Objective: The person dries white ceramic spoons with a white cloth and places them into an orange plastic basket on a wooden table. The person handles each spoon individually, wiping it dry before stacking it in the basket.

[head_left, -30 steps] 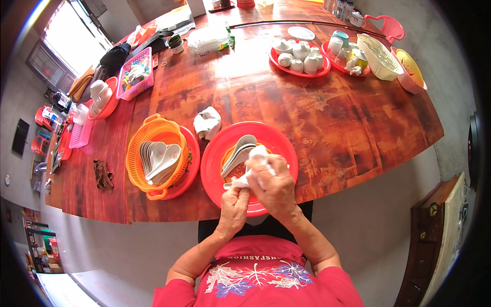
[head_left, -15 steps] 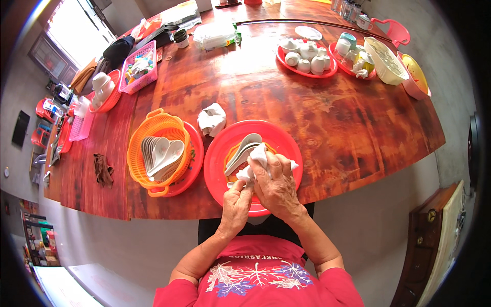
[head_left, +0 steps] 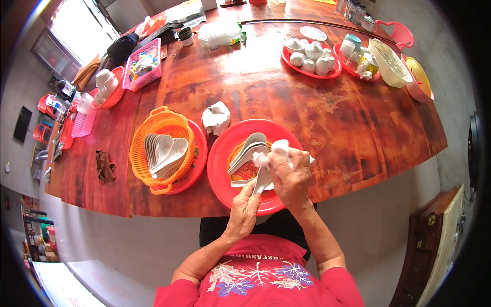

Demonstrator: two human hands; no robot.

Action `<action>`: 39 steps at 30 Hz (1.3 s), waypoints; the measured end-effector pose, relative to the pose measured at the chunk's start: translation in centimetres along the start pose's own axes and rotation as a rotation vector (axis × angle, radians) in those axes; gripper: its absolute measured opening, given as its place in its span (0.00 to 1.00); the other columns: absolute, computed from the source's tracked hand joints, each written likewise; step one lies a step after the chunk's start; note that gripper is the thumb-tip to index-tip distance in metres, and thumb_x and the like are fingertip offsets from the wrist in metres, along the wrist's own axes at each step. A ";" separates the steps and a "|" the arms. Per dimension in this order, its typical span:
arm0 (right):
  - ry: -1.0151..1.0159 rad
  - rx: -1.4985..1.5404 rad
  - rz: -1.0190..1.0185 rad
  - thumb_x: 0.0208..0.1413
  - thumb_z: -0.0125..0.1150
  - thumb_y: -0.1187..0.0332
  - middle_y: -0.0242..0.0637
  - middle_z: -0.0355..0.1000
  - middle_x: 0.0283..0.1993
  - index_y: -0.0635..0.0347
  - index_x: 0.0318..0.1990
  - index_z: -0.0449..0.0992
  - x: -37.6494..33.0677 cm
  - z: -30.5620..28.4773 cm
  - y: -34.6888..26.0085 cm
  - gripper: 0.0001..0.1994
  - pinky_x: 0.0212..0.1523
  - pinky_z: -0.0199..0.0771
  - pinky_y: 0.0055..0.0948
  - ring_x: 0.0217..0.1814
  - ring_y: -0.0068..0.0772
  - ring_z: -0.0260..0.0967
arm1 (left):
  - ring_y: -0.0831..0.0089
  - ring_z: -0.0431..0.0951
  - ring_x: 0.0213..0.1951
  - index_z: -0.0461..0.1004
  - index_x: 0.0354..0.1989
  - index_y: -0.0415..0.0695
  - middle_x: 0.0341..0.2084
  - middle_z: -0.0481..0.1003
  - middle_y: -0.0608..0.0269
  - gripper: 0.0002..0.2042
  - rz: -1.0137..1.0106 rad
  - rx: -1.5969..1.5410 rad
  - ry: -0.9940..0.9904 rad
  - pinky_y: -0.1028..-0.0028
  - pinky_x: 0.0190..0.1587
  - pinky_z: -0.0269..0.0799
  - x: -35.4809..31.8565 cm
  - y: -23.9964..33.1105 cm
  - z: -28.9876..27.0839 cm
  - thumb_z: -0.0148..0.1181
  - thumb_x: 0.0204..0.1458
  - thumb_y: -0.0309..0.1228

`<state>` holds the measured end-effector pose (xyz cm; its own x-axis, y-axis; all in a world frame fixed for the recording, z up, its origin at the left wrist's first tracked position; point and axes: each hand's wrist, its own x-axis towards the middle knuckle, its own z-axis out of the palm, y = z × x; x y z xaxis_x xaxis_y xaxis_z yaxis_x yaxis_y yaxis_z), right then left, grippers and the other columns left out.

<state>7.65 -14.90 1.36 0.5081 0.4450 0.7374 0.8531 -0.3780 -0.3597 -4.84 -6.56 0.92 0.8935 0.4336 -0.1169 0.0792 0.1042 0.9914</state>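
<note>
A white soup spoon (head_left: 262, 179) is pinched by its handle in my left hand (head_left: 243, 212), over a red plastic tray (head_left: 220, 179). Closed round a white cloth (head_left: 280, 147), my right hand (head_left: 291, 176) is at the spoon's bowl end, which the cloth partly hides. Several white spoons (head_left: 250, 151) lie in the tray, on an orange patch in its middle. To the left, an orange basket (head_left: 140, 166) holds a stack of white spoons (head_left: 169, 153) and stands on another red tray (head_left: 202, 158). Behind the trays lies a crumpled white cloth (head_left: 216, 117).
A brown rag (head_left: 105, 166) lies on the wooden table (head_left: 358, 148) at left. Farther back stand a pink basket (head_left: 153, 70) of small items and a red tray of white cups (head_left: 313, 56). A long thin stick (head_left: 307, 23) lies across the far side.
My right hand has moved a little right with the cloth, away from my left hand. The spoon in my left hand now shows, where cloth and fingers covered it before.
</note>
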 end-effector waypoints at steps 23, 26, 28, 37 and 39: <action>0.049 0.289 0.241 0.42 0.65 0.74 0.41 0.65 0.37 0.55 0.36 0.74 -0.1 -0.3 0.5 0.11 0.35 0.68 0.37 0.38 0.43 0.65 | 0.91 0.52 0.17 0.61 0.58 0.38 0.17 0.56 0.81 0.17 -0.126 -0.232 -0.005 0.87 0.19 0.48 0.4 0.1 0.3 0.44 0.61 0.28; -0.063 0.136 0.041 0.39 0.66 0.75 0.40 0.65 0.40 0.53 0.35 0.76 -0.4 -0.4 -0.6 0.12 0.36 0.68 0.37 0.40 0.42 0.64 | 0.91 0.52 0.17 0.62 0.57 0.37 0.17 0.56 0.81 0.17 -0.063 -0.152 0.009 0.87 0.19 0.48 0.5 -0.3 0.7 0.44 0.61 0.28; -0.011 0.123 0.060 0.39 0.66 0.75 0.40 0.64 0.40 0.54 0.35 0.76 -0.6 -0.1 -0.3 0.12 0.35 0.68 0.36 0.41 0.42 0.64 | 0.89 0.57 0.24 0.63 0.58 0.39 0.26 0.64 0.76 0.17 -0.099 -0.083 -0.026 0.86 0.27 0.56 0.3 0.1 0.6 0.43 0.61 0.27; 0.011 0.190 0.052 0.43 0.63 0.77 0.41 0.66 0.40 0.58 0.37 0.76 -0.3 -1.1 0.7 0.11 0.39 0.70 0.36 0.41 0.40 0.68 | 0.91 0.52 0.18 0.62 0.58 0.38 0.17 0.56 0.81 0.17 -0.105 -0.163 0.011 0.86 0.20 0.48 0.2 0.0 0.3 0.45 0.61 0.29; -0.148 0.219 -0.112 0.38 0.65 0.75 0.40 0.68 0.41 0.54 0.37 0.77 -0.9 -0.9 -0.9 0.14 0.43 0.68 0.40 0.44 0.43 0.65 | 0.89 0.56 0.22 0.63 0.57 0.37 0.22 0.60 0.78 0.17 -0.076 -0.118 0.009 0.86 0.25 0.53 0.5 -0.4 0.4 0.44 0.61 0.29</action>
<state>6.29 -15.67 1.51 0.4074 0.5942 0.6935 0.9020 -0.1430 -0.4074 -4.31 -6.73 0.47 0.8828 0.4286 -0.1920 0.0928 0.2415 0.9659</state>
